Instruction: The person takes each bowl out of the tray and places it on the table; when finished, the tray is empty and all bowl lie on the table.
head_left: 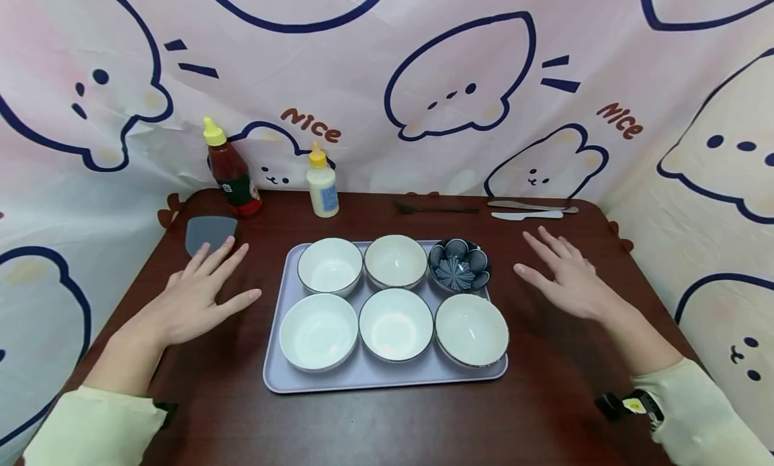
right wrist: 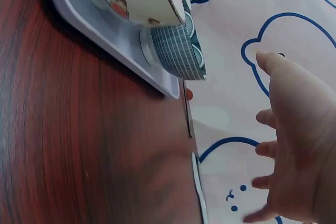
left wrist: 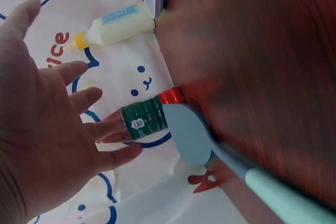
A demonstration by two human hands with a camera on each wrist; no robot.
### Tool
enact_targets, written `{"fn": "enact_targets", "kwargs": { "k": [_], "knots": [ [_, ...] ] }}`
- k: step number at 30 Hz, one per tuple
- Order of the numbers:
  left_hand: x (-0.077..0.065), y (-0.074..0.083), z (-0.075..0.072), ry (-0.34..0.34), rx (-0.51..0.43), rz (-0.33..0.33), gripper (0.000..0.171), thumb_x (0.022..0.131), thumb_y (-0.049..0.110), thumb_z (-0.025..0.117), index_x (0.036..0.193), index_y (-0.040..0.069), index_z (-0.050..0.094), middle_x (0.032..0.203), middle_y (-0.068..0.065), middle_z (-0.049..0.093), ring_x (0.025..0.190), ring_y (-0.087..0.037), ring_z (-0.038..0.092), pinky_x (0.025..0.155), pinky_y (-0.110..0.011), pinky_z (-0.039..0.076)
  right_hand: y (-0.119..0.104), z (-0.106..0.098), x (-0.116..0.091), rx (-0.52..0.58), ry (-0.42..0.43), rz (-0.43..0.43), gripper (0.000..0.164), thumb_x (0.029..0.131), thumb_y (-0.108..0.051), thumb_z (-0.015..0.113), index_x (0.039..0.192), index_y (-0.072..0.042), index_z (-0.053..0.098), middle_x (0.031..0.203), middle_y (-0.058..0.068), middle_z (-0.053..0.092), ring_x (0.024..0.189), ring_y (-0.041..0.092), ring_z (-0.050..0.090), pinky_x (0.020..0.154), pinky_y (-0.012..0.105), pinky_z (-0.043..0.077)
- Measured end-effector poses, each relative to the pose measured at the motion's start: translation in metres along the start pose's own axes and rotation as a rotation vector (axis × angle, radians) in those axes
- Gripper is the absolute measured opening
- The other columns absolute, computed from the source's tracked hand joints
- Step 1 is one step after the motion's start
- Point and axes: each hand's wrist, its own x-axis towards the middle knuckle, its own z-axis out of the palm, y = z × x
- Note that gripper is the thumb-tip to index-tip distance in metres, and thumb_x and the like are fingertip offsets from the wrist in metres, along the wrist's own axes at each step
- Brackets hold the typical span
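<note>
Left hand (head_left: pixel 196 301), fingers spread, near spatula (head_left: pixel 205 234) by left edge of table (head_left: pixel 387 429), right hand (head_left: pixel 570 281), fingers extended, toward right edge, six bowls (head_left: pixel 396 325) on tray (head_left: pixel 382 378) between

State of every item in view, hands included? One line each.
Left hand: open, fingers spread, holding nothing
Right hand: open, fingers spread, holding nothing
Tray: flat on table, carrying six bowls
Five white bowls: upright
Dark patterned bowl: upright
Red bottle: standing, top on
Cream bottle: standing, top on; nozzle open or closed, can't tell
Spatula: lying down
Fork: lying down
Two knives: lying side by side
</note>
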Motion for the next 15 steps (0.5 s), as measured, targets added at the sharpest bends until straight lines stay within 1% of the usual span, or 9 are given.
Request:
{"fn": "enact_targets", "kwargs": {
  "k": [3,4,7,8,9,10,12,14,15],
  "knots": [
    [0.005,0.004,0.003,-0.027,-0.034,0.018,0.092,0.092,0.070,0.049,0.162,0.025,0.008,0.167,-0.019,0.006,0.144,-0.054,0.015,0.103,-0.079,0.022,-0.004,0.007,0.007,0.051,-0.016,-0.030,0.076,0.099,-0.059,0.047,0.161,-0.027,0.016,0.167,0.017,0.012,0.148,0.052,0.016,0.102,0.081,0.021],
    [0.007,0.004,0.004,-0.036,-0.057,0.027,0.091,0.093,0.067,0.051,0.162,0.025,0.009,0.167,-0.019,0.008,0.143,-0.054,0.018,0.104,-0.078,0.023,-0.005,0.009,0.009,0.078,-0.022,-0.038,0.076,0.099,-0.058,0.047,0.161,-0.026,0.017,0.166,0.018,0.015,0.147,0.051,0.021,0.103,0.079,0.025],
    [0.017,0.008,0.010,-0.068,-0.149,0.055,0.087,0.096,0.054,0.058,0.162,0.024,0.010,0.166,-0.020,0.012,0.145,-0.051,0.020,0.106,-0.074,0.027,-0.007,0.017,0.015,0.147,-0.023,-0.061,0.074,0.099,-0.056,0.050,0.160,-0.026,0.021,0.162,0.019,0.027,0.138,0.044,0.042,0.101,0.069,0.039],
    [0.020,0.010,0.012,-0.076,-0.186,0.064,0.086,0.096,0.048,0.060,0.162,0.024,0.011,0.166,-0.020,0.014,0.145,-0.050,0.024,0.108,-0.071,0.028,-0.008,0.019,0.017,0.172,-0.022,-0.069,0.073,0.100,-0.054,0.051,0.160,-0.026,0.022,0.160,0.019,0.030,0.133,0.042,0.048,0.100,0.066,0.043],
    [0.023,0.011,0.015,-0.087,-0.221,0.071,0.084,0.097,0.043,0.062,0.162,0.023,0.012,0.165,-0.020,0.016,0.142,-0.047,0.032,0.108,-0.068,0.032,-0.009,0.022,0.019,0.197,-0.022,-0.074,0.072,0.100,-0.053,0.052,0.160,-0.026,0.024,0.159,0.018,0.033,0.128,0.039,0.053,0.097,0.062,0.047],
    [0.026,0.012,0.017,-0.100,-0.254,0.078,0.083,0.097,0.039,0.063,0.162,0.022,0.013,0.164,-0.020,0.018,0.137,-0.044,0.040,0.107,-0.064,0.037,-0.009,0.024,0.022,0.223,-0.023,-0.077,0.071,0.100,-0.052,0.053,0.159,-0.026,0.025,0.158,0.017,0.035,0.122,0.037,0.057,0.094,0.058,0.051],
    [0.031,0.013,0.022,-0.127,-0.304,0.091,0.081,0.098,0.033,0.064,0.162,0.020,0.015,0.162,-0.021,0.023,0.120,-0.036,0.054,0.098,-0.053,0.050,-0.011,0.030,0.027,0.275,-0.029,-0.081,0.070,0.099,-0.050,0.055,0.159,-0.026,0.027,0.157,0.016,0.039,0.114,0.033,0.061,0.088,0.051,0.055],
    [0.033,0.013,0.027,-0.161,-0.364,0.093,0.081,0.098,0.030,0.064,0.161,0.018,0.015,0.159,-0.022,0.027,0.102,-0.027,0.059,0.085,-0.041,0.055,-0.011,0.037,0.032,0.345,-0.052,-0.084,0.069,0.100,-0.046,0.057,0.158,-0.024,0.028,0.156,0.016,0.040,0.108,0.032,0.065,0.084,0.044,0.057],
    [0.033,0.013,0.030,-0.180,-0.391,0.086,0.081,0.098,0.029,0.064,0.161,0.017,0.015,0.158,-0.022,0.028,0.096,-0.023,0.058,0.080,-0.037,0.055,-0.012,0.040,0.034,0.382,-0.064,-0.085,0.069,0.100,-0.044,0.058,0.158,-0.023,0.028,0.156,0.017,0.040,0.104,0.032,0.066,0.081,0.042,0.058]
  ]
}}
